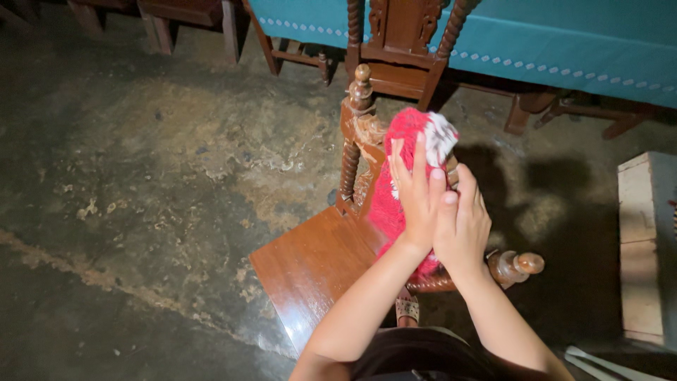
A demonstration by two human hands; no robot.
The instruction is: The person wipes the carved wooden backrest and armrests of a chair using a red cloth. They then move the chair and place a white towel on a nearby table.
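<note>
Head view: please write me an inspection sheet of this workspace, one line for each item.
Surface: worn, stained concrete floor.
Job's things: fluffy red and white cloth pressed on the backrest of a carved wooden chair.
Clutter: pale wooden box at right; white strips on the floor at lower right.
Grippers: left hand flat on the cloth; right hand beside it, touching the left hand.
Cables: nothing seen.
Surroundings: table under a teal cloth, a second chair pushed against it.
</note>
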